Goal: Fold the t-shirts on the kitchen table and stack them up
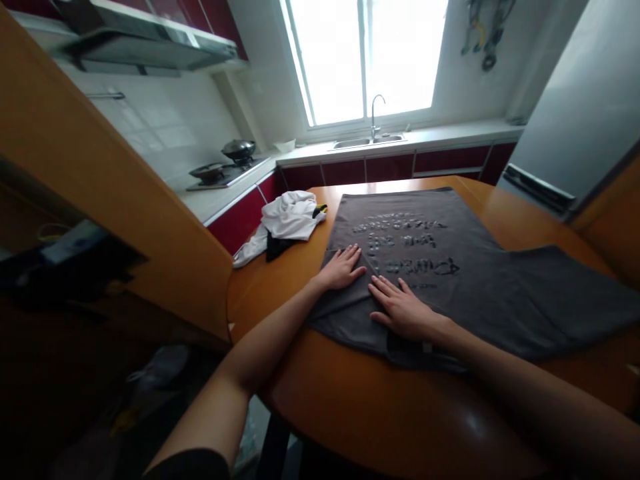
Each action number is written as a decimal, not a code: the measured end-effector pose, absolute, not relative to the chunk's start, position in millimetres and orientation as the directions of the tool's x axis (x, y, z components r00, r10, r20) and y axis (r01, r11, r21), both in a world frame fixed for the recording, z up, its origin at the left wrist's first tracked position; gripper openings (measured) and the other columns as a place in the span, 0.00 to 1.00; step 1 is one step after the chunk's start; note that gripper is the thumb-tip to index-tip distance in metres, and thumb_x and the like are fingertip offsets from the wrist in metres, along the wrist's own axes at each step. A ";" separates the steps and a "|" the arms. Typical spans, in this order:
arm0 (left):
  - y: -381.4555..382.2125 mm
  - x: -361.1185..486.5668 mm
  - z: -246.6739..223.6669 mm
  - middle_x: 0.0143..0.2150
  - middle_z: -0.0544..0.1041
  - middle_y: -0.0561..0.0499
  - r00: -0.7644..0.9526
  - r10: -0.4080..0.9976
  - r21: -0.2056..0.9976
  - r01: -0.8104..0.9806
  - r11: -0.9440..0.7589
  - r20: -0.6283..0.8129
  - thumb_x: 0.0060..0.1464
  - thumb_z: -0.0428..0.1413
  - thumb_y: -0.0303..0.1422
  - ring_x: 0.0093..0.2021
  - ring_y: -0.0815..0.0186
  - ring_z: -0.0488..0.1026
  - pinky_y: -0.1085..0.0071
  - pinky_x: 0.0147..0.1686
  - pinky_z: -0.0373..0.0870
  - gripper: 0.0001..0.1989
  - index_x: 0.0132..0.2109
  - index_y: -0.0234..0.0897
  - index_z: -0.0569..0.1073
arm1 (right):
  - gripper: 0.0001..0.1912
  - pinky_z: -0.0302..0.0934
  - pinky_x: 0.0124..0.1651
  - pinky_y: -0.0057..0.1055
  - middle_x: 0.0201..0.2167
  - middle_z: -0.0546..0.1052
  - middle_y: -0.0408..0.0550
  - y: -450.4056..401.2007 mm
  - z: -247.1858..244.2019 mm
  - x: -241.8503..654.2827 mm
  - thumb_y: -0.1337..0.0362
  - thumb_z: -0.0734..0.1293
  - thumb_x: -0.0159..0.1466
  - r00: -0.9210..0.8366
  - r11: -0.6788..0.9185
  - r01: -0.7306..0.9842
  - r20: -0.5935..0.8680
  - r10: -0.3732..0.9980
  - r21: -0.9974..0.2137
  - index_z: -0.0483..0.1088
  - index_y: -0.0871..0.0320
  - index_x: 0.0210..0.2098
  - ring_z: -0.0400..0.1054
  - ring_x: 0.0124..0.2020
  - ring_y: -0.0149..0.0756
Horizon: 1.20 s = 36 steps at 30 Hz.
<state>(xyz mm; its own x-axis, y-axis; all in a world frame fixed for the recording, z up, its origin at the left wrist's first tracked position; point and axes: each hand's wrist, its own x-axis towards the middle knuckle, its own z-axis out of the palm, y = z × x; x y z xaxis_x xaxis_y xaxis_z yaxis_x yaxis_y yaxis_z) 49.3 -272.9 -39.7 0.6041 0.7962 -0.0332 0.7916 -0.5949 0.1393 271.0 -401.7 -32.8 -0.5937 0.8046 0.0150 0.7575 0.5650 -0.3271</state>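
Note:
A dark grey T-shirt (475,287) with several lines of raised, shiny lettering lies spread on the wooden table (320,387). Its neck opening faces me, and one sleeve reaches out to the right. My left hand (343,268) rests flat on the shirt's left part, fingers stretched out. Just right of it, my right hand (403,308) lies palm down on the cloth near the neckline, fingers spread. Both hands press on the fabric without gripping it. Small creases run through the cloth between them.
A crumpled heap of white and black clothes (293,217) sits at the table's left edge. Beyond are a stove with pans (239,150), a sink (353,143) under the window, and a fridge (580,113) on the right. A wooden panel (150,200) stands close on the left.

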 end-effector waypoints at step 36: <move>-263.9 46.0 -45.6 0.76 0.45 0.40 0.609 0.792 0.127 0.783 -0.609 0.047 0.68 0.37 0.53 0.75 0.53 0.43 0.50 0.70 0.44 0.38 0.74 0.31 0.52 | 0.28 0.56 0.67 0.40 0.64 0.69 0.55 -443.7 47.6 285.2 0.57 0.62 0.70 -0.511 0.627 0.599 0.366 0.778 -0.498 0.61 0.60 0.67 0.62 0.65 0.42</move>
